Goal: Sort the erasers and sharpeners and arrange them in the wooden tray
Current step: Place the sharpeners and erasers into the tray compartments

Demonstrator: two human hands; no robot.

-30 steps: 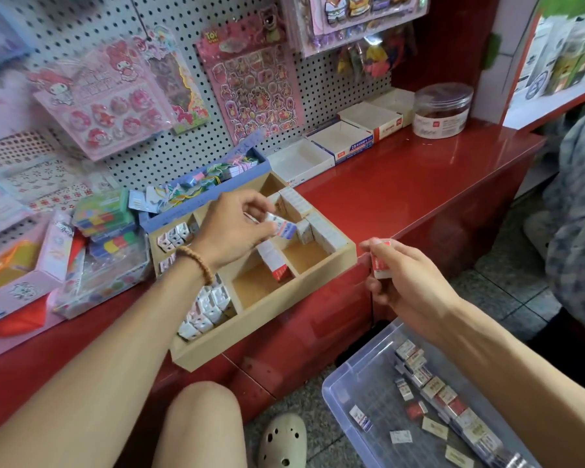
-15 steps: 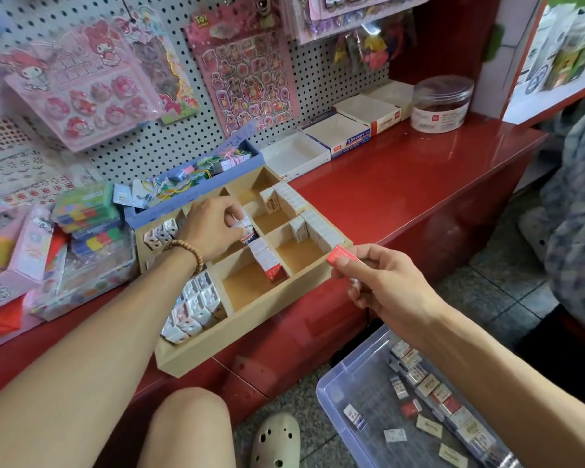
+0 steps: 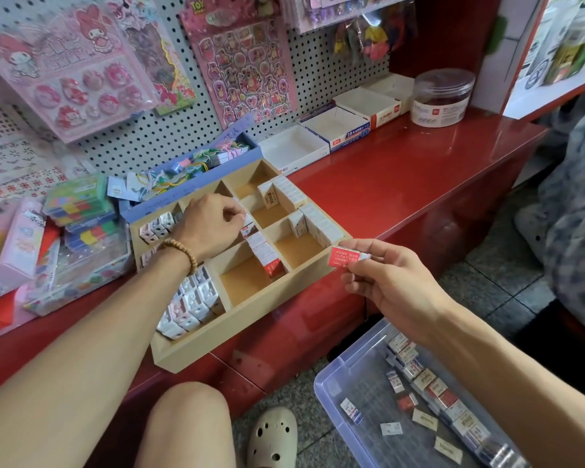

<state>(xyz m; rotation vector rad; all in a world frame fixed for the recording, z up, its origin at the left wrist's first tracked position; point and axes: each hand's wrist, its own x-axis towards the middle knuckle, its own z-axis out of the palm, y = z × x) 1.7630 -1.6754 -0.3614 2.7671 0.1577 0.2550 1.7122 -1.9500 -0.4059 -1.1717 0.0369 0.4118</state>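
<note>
While our left hand (image 3: 213,224) reached into the middle of the tray (image 3: 237,327), fingers curled on a small box (image 3: 247,229) at the head of the row (image 3: 264,256) there, our right hand (image 3: 390,282) pinched a red eraser (image 3: 347,257) just off the tray's right corner. We judged we were mid-sort, seating one box with the next waiting. Sharpeners (image 3: 191,304) filled the tray's left side. Next, the eraser would need turning on edge to join its row, then more from the bin (image 3: 331,393) on the floor.

Matt wooden tray (image 3: 250,327) on glossy red counter (image 3: 402,184)
</note>
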